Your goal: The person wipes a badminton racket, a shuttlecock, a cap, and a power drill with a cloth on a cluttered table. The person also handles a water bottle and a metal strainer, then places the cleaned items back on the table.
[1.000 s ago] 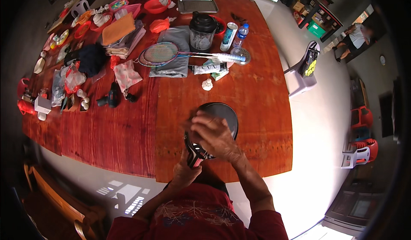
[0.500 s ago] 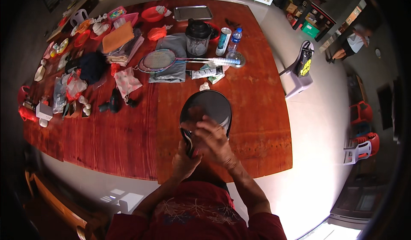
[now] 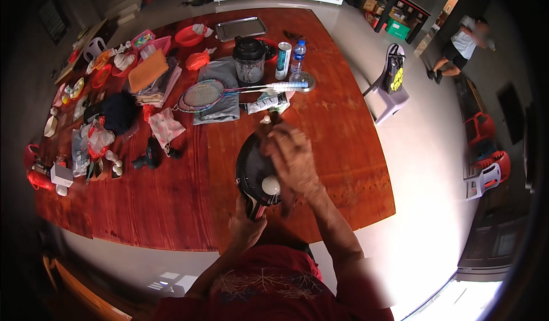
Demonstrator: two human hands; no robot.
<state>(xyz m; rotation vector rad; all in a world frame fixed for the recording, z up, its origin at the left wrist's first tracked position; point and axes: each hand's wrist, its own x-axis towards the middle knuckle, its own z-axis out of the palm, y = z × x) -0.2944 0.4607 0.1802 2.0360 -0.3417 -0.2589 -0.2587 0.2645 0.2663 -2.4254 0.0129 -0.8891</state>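
Note:
My left hand [image 3: 246,229] is closed round the handle of a black table tennis bat [image 3: 250,162], raised above the table's near part. A white ball [image 3: 270,185] shows against the lower part of the bat's face; whether it touches the face cannot be told. My right hand [image 3: 294,158] is over the bat's right side, partly covering it. Its fingers look stretched out and are smeared by motion; nothing can be seen in them. Beyond the bat, a white shuttlecock [image 3: 267,119] lies on the table.
Badminton rackets [image 3: 203,96] lie across a grey cloth [image 3: 229,112] on the reddish wooden table [image 3: 343,166]. Behind them stand a lidded blender jar [image 3: 249,60], a tube [image 3: 282,60] and a water bottle [image 3: 298,60]. Clutter fills the left side, including a power drill [image 3: 150,154]. A person [image 3: 462,46] stands far right.
My right hand has moved up and slightly right over the bat. The bat has tilted and looks narrower, and the white ball now shows. The view has shifted a little.

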